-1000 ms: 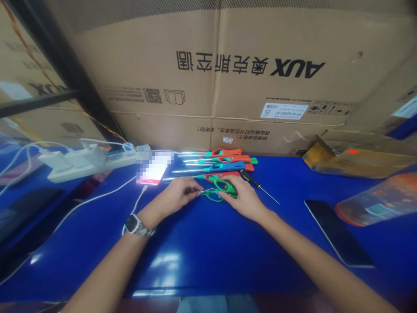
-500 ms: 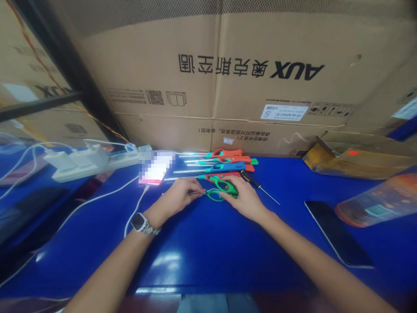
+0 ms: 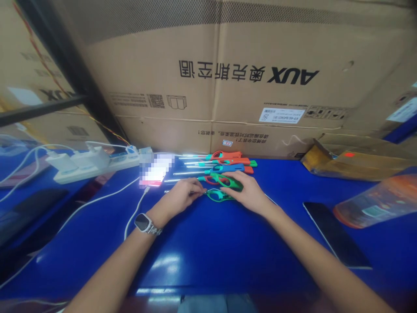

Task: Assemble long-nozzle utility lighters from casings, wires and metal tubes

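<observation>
My left hand [image 3: 184, 198] is closed in a pinch at the front end of a green lighter body [image 3: 219, 199], where its metal tube begins. That body lies low on the table and shows teal parts in its loop. Just above it, my right hand [image 3: 249, 191] grips a separate green lighter casing half [image 3: 232, 181] between thumb and fingers. Behind my hands, several long-nosed lighters lie side by side, among them a blue lighter [image 3: 228, 168] and an orange lighter [image 3: 228, 155]. A screwdriver's thin shaft [image 3: 272, 200] shows past my right wrist; its handle is hidden.
Left of the lighters lies a lit phone [image 3: 156, 171] with a white cable. A power strip [image 3: 97, 167] with chargers stands farther left. To the right are a dark phone [image 3: 335, 234], a clear plastic jar [image 3: 378, 204] and an open carton [image 3: 352, 158]. Cardboard [image 3: 228, 100] walls the back.
My right hand has shifted slightly up and right, bringing the green casing half farther from the lower body. It now covers the screwdriver's handle. My left hand holds its place.
</observation>
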Demonstrator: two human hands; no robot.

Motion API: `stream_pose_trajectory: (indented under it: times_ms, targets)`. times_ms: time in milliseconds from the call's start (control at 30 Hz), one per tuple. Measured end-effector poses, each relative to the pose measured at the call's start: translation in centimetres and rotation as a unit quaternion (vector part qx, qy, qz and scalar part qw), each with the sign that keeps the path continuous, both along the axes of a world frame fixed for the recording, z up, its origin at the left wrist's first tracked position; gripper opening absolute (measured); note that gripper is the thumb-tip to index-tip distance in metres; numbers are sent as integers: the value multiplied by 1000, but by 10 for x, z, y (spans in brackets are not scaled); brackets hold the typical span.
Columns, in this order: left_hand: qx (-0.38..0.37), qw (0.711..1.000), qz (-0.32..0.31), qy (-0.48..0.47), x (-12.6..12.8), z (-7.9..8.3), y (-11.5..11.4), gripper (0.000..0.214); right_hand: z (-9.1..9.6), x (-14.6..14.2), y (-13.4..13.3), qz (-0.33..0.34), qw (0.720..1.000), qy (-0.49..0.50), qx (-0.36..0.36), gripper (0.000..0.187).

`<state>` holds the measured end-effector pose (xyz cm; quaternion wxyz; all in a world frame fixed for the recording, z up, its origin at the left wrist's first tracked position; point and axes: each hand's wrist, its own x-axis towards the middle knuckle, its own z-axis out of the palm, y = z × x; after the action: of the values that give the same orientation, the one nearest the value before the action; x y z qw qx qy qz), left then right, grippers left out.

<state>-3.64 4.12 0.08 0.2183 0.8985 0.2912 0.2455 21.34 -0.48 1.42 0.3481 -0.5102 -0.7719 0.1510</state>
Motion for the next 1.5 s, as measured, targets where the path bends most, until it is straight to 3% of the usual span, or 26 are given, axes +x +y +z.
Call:
stream_pose_trajectory:
  times_ms: [200, 300, 433, 667, 1167, 1500]
  targets:
    - [-13, 999, 30, 18, -1, 3, -1, 14, 0, -9, -6, 30, 986, -160, 39, 41]
    - [-55, 997, 62, 4, -1, 1, -2, 9, -4, -12, -10, 31, 979, -194, 55, 44]
    - [-96, 992, 74, -45, -1, -4, -2, 21, -8, -12, -13, 47, 974, -214, 63, 46]
    - [-89, 993, 71, -30, -1, -3, -2, 21, -12, -10, -12, 80, 971, -215, 65, 50]
    - [-13, 998, 59, 22, 9, 3, -11, 21, -16, -1, -3, 101, 984, -147, -22, 42]
    - [-46, 996, 72, 20, 14, -1, -8, 19, 6, -10, 9, 104, 977, -123, -142, 34]
